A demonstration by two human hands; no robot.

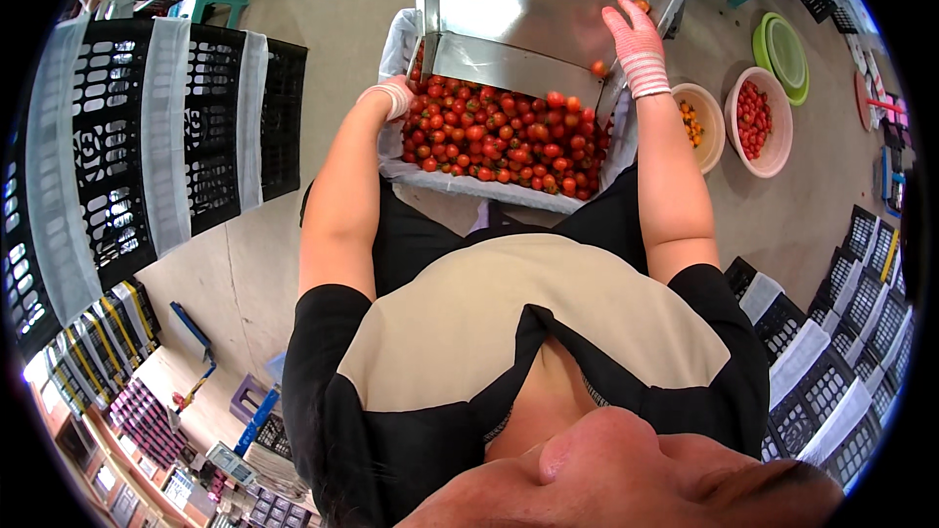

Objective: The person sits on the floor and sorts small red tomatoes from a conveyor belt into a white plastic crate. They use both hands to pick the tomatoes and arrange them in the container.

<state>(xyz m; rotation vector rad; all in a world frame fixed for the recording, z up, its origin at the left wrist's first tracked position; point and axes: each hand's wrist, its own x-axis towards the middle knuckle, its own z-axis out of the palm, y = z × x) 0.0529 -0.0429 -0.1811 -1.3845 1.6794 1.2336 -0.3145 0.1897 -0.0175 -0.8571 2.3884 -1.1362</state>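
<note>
Cherry tomatoes (pixel 499 137), red and in a thick layer, fill a crate with a pale liner (pixel 396 49) in front of me. Above its far side slopes a shiny metal chute (pixel 548 10). My left hand (pixel 394 96), in a pale glove, is closed at the crate's left rim beside the chute's lower corner; its fingertips are partly hidden. Over the chute's right side, my right hand (pixel 636 44) in a pink-and-white glove is open with fingers stretched. A single tomato (pixel 600 68) lies on the chute near it, and another shows behind its fingertips.
To the right stand a tub of orange tomatoes (pixel 691 122), a pink tub of red tomatoes (pixel 755 122) and green basins (pixel 782 54). Black slatted crates (pixel 210 117) with white strips are stacked at left, and more crates (pixel 822 372) at lower right. A green stool (pixel 210 8) stands far left.
</note>
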